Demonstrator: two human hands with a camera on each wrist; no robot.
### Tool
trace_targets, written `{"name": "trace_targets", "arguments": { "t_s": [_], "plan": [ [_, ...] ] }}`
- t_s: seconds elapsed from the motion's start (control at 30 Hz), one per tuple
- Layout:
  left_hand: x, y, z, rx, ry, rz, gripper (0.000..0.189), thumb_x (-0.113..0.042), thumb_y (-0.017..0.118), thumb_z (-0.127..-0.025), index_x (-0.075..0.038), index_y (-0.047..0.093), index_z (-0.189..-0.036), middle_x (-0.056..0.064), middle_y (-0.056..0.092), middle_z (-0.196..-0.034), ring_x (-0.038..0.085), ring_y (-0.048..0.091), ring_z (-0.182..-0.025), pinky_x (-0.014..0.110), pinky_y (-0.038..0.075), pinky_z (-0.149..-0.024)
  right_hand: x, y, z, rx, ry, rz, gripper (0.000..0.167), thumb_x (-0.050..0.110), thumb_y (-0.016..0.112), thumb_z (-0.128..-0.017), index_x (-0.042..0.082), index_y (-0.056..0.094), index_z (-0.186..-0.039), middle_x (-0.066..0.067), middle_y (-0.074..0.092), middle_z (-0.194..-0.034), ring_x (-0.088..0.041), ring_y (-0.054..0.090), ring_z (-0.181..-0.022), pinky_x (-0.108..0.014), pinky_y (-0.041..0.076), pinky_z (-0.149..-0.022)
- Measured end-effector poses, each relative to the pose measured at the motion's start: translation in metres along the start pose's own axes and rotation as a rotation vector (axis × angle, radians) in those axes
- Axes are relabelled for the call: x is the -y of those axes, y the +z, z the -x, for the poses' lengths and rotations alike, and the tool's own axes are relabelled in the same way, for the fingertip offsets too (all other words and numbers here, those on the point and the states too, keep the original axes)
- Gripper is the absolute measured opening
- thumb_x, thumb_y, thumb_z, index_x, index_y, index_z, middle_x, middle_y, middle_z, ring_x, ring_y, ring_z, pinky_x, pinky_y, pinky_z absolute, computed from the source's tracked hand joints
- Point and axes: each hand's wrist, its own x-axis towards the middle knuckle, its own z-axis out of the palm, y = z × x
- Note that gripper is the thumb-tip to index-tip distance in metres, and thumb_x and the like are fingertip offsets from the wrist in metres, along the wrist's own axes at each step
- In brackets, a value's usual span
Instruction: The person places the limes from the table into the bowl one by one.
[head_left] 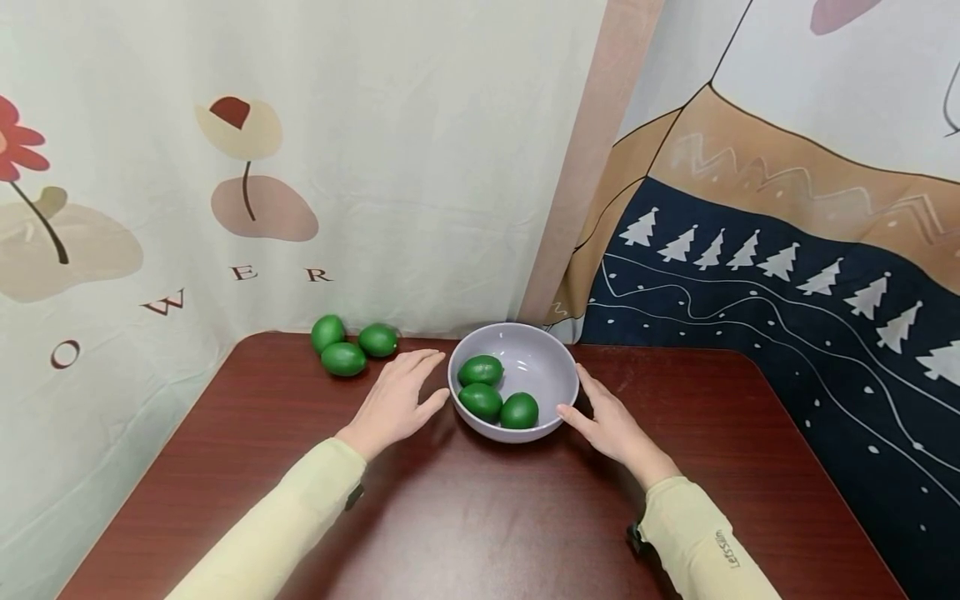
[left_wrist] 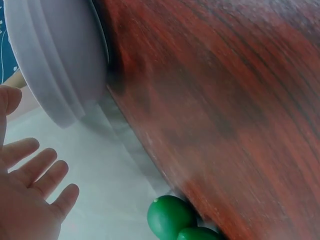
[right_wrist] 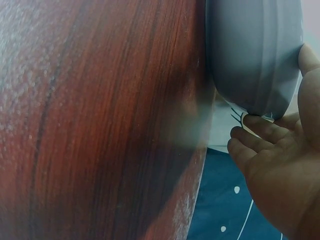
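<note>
A light purple bowl stands at the back of the table, holding three green limes gathered toward its left and front. My left hand is just left of the bowl, fingers spread and holding nothing; the left wrist view shows a gap between this hand and the bowl. On the other side, my right hand has its thumb at the rim and its lightly bent fingers along the outer wall. Another three limes lie together on the tabletop, beyond the left hand.
The dark red wooden table reaches back to a hanging cloth. Pale curtain with flower prints covers the back and left, and a navy cloth with white trees hangs to the right.
</note>
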Motion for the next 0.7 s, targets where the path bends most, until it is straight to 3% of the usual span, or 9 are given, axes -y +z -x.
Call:
{"name": "trace_targets", "arguments": {
  "t_s": [0.7],
  "plan": [
    [0.02, -0.009, 0.007, 0.018, -0.109, -0.044, 0.057, -0.027, 0.071, -0.094, 0.003, 0.058, -0.141, 0.021, 0.057, -0.143, 0.042, 0.05, -0.134, 0.061, 0.039, -0.109, -0.002, 0.001, -0.001, -0.005, -0.006, 0.006, 0.085, 0.038, 0.065, -0.101, -0.003, 0.022, -0.162, -0.026, 0.028, -0.165, -0.045, 0.031, -0.151, -0.062, 0.029, -0.119]
  ]
}}
